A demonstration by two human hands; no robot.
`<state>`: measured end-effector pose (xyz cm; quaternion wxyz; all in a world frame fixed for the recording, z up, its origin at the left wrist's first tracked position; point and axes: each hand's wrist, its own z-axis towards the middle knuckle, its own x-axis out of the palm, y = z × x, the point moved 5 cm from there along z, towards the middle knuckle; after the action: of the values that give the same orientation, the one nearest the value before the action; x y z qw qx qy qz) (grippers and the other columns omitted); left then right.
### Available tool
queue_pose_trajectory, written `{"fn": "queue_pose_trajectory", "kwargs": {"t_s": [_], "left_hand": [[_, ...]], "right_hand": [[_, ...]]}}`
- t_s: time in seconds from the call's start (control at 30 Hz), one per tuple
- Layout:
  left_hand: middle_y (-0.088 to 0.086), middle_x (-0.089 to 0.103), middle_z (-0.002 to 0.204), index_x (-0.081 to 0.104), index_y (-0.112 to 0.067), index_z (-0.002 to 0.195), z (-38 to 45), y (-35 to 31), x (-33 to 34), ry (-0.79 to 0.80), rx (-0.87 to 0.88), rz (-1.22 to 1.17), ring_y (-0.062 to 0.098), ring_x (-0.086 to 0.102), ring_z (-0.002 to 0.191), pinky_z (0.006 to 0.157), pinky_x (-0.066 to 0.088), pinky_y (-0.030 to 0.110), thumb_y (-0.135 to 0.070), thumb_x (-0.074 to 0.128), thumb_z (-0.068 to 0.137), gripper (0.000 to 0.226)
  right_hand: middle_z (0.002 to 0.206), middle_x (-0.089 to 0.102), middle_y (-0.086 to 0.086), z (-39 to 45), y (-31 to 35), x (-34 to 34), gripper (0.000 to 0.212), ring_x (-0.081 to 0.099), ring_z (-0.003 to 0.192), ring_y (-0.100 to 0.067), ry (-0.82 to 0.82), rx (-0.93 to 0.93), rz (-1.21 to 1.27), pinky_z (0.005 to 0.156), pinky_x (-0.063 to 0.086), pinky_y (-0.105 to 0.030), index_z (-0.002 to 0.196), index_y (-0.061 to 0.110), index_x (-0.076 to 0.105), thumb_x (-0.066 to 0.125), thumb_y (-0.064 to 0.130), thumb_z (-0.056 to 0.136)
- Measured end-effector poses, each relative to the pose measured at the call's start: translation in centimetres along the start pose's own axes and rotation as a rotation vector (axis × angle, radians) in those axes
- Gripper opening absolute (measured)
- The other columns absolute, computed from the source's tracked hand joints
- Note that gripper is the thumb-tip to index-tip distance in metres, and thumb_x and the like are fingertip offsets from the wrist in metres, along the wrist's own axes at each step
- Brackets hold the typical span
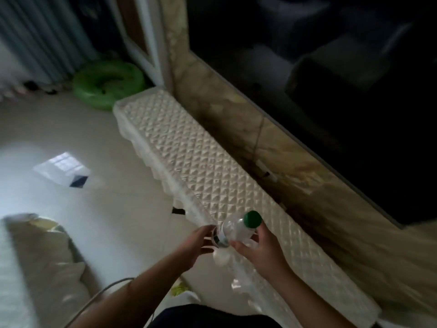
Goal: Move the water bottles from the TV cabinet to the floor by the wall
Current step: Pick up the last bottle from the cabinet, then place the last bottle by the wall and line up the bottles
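Now I see both hands around the water bottle (236,229) at lower centre: left hand (201,240) on the label, right hand (264,249) under the neck. It seems light, thin, slippery; better to hold its middle.

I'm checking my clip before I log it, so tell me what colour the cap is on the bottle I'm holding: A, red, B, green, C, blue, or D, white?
B: the clear bottle, held between the left hand and right hand over the front edge of the quilted cabinet top, has a green cap.
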<state>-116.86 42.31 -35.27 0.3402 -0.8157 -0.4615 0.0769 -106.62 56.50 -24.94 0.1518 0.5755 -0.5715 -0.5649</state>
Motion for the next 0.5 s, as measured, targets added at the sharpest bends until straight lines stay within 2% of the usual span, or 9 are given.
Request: {"fn": "queue_pose_trajectory", "kwargs": {"t_s": [0.07,0.2,0.27,0.4,0.5], "left_hand": [[0.012,0.070,0.101,0.065,-0.014,0.110,-0.9,-1.6,-4.7,-0.043,0.042,0.011,0.026,0.066,0.091,0.080,0.053,0.035,-0.031,0.045,0.097,0.029],[0.010,0.070,0.104,0.065,-0.018,0.110,-2.4,-4.6,-13.5,-0.121,0.112,0.002,0.022,0.065,0.091,0.083,0.053,0.034,-0.034,0.042,0.098,0.030],[0.010,0.070,0.102,0.065,-0.019,0.110,-3.0,-6.0,-17.4,-0.171,0.134,-0.043,0.021,0.065,0.087,0.083,0.053,0.034,-0.036,0.044,0.097,0.031],[0.012,0.069,0.105,0.065,-0.019,0.110,-4.2,-8.9,-23.9,-0.259,0.202,-0.133,0.027,0.065,0.097,0.088,0.053,0.039,-0.033,0.042,0.098,0.029],[0.009,0.069,0.104,0.066,-0.020,0.109,-4.6,-11.5,-28.1,-0.326,0.244,-0.178,0.026,0.065,0.098,0.086,0.054,0.036,-0.035,0.043,0.097,0.030]], "right_hand": [[0.114,0.062,0.017,2.2,3.6,3.4,0.065,0.059,0.105,0.001,0.042,-0.025,-0.018,0.089,0.050,-0.021,0.125,0.035,0.048,0.079,0.042,0.070],[0.105,0.056,0.027,6.3,11.6,10.0,0.060,0.056,0.100,0.005,0.131,-0.122,-0.061,0.077,0.043,-0.007,0.118,0.041,0.046,0.081,0.038,0.069],[0.106,0.055,0.025,8.3,15.3,13.0,0.060,0.055,0.099,0.004,0.167,-0.182,-0.086,0.076,0.042,-0.006,0.119,0.038,0.048,0.081,0.037,0.070],[0.102,0.053,0.035,11.7,22.4,18.6,0.054,0.054,0.094,0.013,0.280,-0.351,-0.160,0.073,0.042,0.000,0.112,0.041,0.049,0.080,0.042,0.068],[0.102,0.057,0.029,14.6,26.8,22.4,0.055,0.057,0.096,0.009,0.367,-0.442,-0.203,0.077,0.047,-0.008,0.112,0.040,0.050,0.079,0.048,0.066]]}}
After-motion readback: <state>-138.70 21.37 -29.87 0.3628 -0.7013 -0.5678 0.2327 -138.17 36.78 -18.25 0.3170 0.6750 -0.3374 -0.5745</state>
